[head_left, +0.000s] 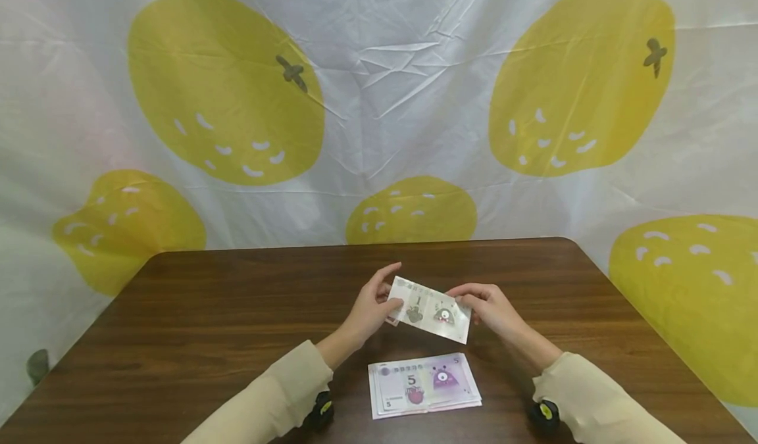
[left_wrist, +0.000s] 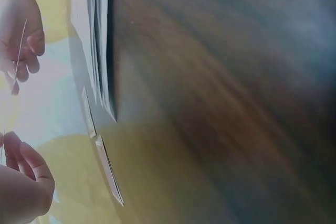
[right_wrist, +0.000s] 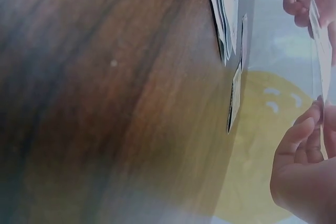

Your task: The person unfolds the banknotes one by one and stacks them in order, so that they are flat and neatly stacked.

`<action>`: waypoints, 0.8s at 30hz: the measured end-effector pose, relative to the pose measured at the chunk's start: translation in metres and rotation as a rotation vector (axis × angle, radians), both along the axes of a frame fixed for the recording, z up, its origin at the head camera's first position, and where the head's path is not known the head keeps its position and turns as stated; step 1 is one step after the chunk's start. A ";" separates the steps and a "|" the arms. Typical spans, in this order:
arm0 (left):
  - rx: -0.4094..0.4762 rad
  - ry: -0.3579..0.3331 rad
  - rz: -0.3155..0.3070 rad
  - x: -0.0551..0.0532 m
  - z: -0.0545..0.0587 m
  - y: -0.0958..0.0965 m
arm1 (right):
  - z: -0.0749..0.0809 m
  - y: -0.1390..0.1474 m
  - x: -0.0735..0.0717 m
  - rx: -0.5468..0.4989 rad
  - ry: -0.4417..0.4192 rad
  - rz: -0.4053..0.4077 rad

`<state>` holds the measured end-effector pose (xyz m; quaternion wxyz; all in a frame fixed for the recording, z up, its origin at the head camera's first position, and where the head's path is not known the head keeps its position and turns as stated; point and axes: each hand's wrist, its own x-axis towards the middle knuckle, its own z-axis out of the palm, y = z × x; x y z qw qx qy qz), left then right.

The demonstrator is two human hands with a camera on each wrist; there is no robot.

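Two arms enter from the bottom of the head view, each in a long beige sleeve of soft, slightly creased cloth. The left sleeve (head_left: 269, 398) comes in at the lower left of centre, the right sleeve (head_left: 598, 401) at the lower right, and both end at the wrist in a plain cuff. The left hand (head_left: 373, 309) and the right hand (head_left: 491, 309) are bare, with no rings or watch to be seen. Under each wrist sits a small black device with a yellow-green spot, one (head_left: 322, 411) by the left cuff, one (head_left: 545, 414) by the right.
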<state>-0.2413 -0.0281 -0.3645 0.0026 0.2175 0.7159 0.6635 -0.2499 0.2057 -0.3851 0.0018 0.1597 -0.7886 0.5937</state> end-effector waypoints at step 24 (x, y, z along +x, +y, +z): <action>-0.157 -0.018 -0.076 0.013 -0.004 -0.020 | -0.001 -0.001 0.004 0.071 -0.050 0.121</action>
